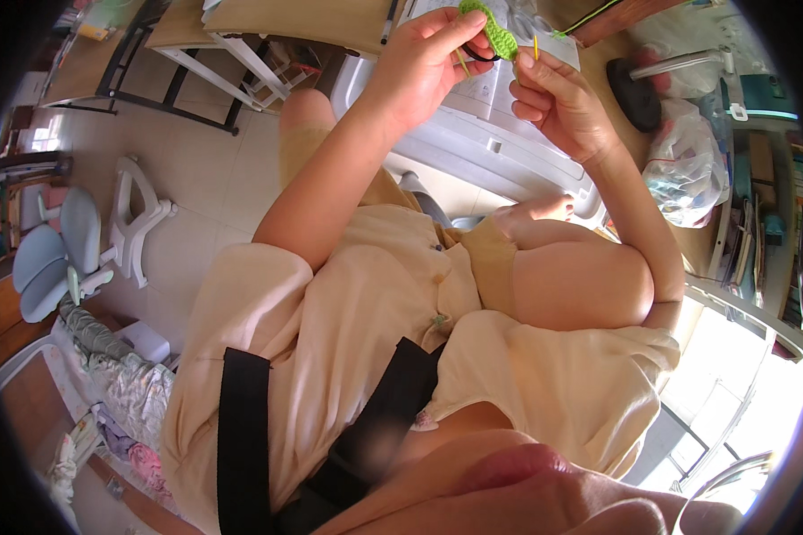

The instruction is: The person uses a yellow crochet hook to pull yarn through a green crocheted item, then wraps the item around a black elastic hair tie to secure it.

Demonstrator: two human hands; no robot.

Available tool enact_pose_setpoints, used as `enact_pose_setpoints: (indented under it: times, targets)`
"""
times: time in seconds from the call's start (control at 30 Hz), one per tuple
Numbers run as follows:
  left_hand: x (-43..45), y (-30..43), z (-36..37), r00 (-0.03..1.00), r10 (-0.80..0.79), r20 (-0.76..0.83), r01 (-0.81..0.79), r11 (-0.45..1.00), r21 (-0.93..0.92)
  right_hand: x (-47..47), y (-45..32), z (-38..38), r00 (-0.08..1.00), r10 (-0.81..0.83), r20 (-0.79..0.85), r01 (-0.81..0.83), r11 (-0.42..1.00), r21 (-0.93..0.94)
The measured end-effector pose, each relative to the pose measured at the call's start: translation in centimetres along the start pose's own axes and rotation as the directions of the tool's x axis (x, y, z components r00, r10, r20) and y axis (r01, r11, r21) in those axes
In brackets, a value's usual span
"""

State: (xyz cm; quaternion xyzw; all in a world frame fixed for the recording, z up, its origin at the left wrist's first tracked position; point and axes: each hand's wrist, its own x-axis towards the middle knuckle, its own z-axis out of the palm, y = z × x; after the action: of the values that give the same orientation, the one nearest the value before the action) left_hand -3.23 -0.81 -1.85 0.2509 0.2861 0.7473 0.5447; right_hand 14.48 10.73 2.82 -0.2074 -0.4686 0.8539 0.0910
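At the top of the head view, a small green crocheted piece (498, 35) is pinched in my left hand (423, 63), between thumb and fingers. A dark curved thing (480, 56) shows by those fingers, too hidden to name. A thin yellowish strand or stick (464, 64) also shows there. My right hand (555, 93) has its thumb and fingertips closed at the piece's lower end. From its fingertips a thin yellow needle-like tool (536, 48) points up. Both hands are above a light grey desk (468, 148) with printed sheets (465, 97) on it.
A clear plastic bag (686, 164) and a black round-based metal stand (632, 93) are to the right, near a bookshelf (749, 241). Wooden-topped tables (301, 20) stand at upper left. A blue-grey swivel chair (80, 247) is at left. My bent knee (589, 284) rises below the right forearm.
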Motion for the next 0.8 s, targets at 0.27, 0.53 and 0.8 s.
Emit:
enact_pose_setpoints:
  times: [0.27,0.53,0.8]
  targets:
    - [0.1,0.0,-0.8,1.0,-0.03,-0.008,0.029,0.998,-0.059,0.2,-0.4,0.4,1.0,0.016,0.015,-0.016,0.999,-0.038]
    - [-0.3,0.4,-0.2,0.998,-0.003,0.059,0.0,0.998,0.056,0.1,0.1,0.4,1.0,0.007,0.023,-0.005,0.995,-0.098]
    - [-0.2,0.2,-1.0,0.995,-0.095,0.031,0.097,0.993,-0.061,0.3,0.7,1.1,0.99,-0.081,-0.113,0.04,0.943,-0.33]
